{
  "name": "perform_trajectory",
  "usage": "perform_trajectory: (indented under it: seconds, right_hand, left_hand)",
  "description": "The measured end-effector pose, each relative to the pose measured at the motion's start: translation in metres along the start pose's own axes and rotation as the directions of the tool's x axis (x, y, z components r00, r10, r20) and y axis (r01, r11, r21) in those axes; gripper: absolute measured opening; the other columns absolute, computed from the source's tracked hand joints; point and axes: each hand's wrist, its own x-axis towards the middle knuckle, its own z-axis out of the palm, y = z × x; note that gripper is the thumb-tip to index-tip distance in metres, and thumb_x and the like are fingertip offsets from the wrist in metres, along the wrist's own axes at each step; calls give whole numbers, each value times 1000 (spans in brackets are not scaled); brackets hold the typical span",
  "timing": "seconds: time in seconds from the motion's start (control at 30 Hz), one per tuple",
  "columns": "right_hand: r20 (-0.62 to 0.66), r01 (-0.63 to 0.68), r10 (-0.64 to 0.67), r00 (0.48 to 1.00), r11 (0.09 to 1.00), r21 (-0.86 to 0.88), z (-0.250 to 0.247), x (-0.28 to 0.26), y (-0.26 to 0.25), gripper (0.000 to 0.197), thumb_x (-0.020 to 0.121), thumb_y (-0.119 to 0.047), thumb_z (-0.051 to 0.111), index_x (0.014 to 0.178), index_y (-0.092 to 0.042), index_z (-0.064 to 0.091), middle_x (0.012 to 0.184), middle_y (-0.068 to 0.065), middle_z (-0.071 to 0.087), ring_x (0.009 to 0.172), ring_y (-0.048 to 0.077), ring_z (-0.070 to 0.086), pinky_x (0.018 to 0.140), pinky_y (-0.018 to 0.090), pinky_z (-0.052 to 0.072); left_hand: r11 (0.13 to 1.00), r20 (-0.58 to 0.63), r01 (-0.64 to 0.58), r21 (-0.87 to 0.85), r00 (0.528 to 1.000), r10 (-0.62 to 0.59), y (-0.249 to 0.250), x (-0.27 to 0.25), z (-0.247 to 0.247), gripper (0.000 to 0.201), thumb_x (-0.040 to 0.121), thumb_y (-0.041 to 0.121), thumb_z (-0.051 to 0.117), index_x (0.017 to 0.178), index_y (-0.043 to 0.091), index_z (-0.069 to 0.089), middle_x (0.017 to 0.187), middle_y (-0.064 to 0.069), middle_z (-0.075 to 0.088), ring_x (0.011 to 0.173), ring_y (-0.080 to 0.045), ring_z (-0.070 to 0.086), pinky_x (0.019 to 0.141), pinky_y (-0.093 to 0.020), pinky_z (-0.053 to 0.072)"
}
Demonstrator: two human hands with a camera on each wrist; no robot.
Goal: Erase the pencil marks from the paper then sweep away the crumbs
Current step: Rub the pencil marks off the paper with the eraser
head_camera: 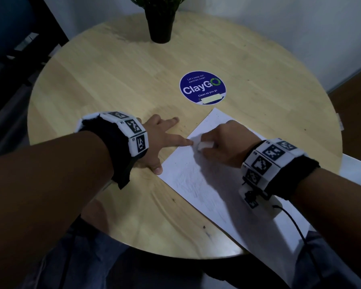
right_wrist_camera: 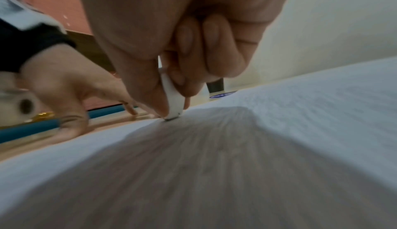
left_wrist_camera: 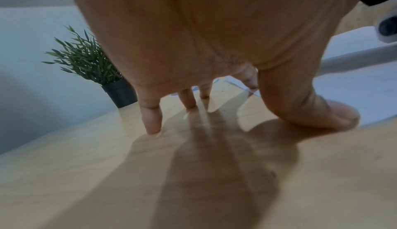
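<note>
Round wooden table [head_camera: 112,84], pale top, set against a white wall; contents as follows.

Item 1: paper [head_camera: 198,184], one white sheet, lay at about four o'clock on the tabletop, running diagonally, its near end overhanging the table edge. Faint grey pencil marks [head_camera: 188,190] showed on the lower half (too pale to read).

Item 2: eraser [head_camera: 205,145], white, a small block, stood on its narrow end in the right-wrist view, tip touching the sheet close to its left edge.

Item 3: right hand [head_camera: 223,142], fingers and thumb curled round the eraser, pinching it low near the working tip.

Item 4: left hand [head_camera: 160,142], at nine o'clock from the eraser, fingers spread and straight, holding nothing. Thumb tip and index tip met the sheet's left edge; the other fingertips rested on bare wood.

Item 5: dark specks [head_camera: 204,227], scattered on wood and paper, probably crumbs.

Item 6: round blue sticker [head_camera: 202,88], at twelve o'clock from the sheet. Item 7: potted plant [head_camera: 159,21], black pot, far edge.

Handling note, as judgement: erasing was under way, sweeping not begun. Short strokes away from the bracing hand would likely serve best, with moderate pressure, since the sheet was pinned at one edge only and could buckle or tear.
</note>
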Motion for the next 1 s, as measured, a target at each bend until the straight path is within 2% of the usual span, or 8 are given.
perform_trajectory:
  seconds: [0.13,0.3,0.57,0.63,0.7,0.83,0.9,1.0]
  right_hand:
    - [74,139,-140,987,990,18,11,-13,-14,18,87,-34,53,87,-20,65,72,2,56,70,22,44,72,34,47]
    - [21,2,-1,1000,1000,-16,2,2,-1,25,88,-36,52,101,-22,68,90,5,67,76,20,46,74,30,44]
    - [51,92,-94,994,995,27,10,-6,-12,23,86,-38,54,95,-22,66,74,3,56,72,24,45,75,38,51]
    - [42,77,-77,996,997,20,12,-5,-13,20,87,-37,53,95,-23,65,74,1,51,74,24,43,74,36,50]
    - [37,59,-60,998,998,23,15,-6,-14,22,89,-36,50,99,-23,65,78,1,53,76,23,41,76,35,49]
    - [2,6,-7,1000,991,132,18,-6,-13,23,91,-37,50,96,-24,68,80,2,59,78,21,46,78,35,50]
    - [1,-14,14,1000,989,148,20,-4,-15,21,91,-38,50,93,-26,67,78,0,55,78,22,49,75,34,50]
    - [-6,-27,28,1000,985,170,21,-5,-17,20,89,-39,53,97,-29,68,83,-1,62,83,22,56,77,37,51]
  left_hand:
    - [1000,-3,-2,-2,1000,2,-1,0,0,105,74,44,77,142,63,0,159,7,-23,141,-25,6,104,-48,30]
    - [1000,8,16,11,1000,-16,1,0,0,103,74,44,77,144,61,3,159,7,-22,142,-25,6,104,-48,30]
    - [999,31,-12,-36,999,13,-3,1,-6,102,74,43,78,144,60,6,160,8,-17,143,-25,5,106,-45,29]
    - [990,19,-25,-139,999,28,-9,0,-10,93,79,42,74,147,55,12,162,6,-7,144,-25,7,112,-42,25]
    - [964,-33,-59,-257,998,53,-12,-4,-14,76,88,34,68,149,44,24,160,-2,15,144,-23,19,113,-33,23]
    - [929,-177,-62,-366,984,-4,-12,-15,-13,40,95,16,58,132,27,57,130,-2,52,118,-19,50,100,-32,39]
    - [919,-215,-15,-394,974,-76,-6,-19,-10,30,93,28,58,122,28,65,113,3,54,110,-20,55,95,-34,44]
    - [956,-101,35,-292,993,-68,13,-21,-4,62,85,59,58,142,39,41,117,3,44,118,-20,47,94,-33,43]
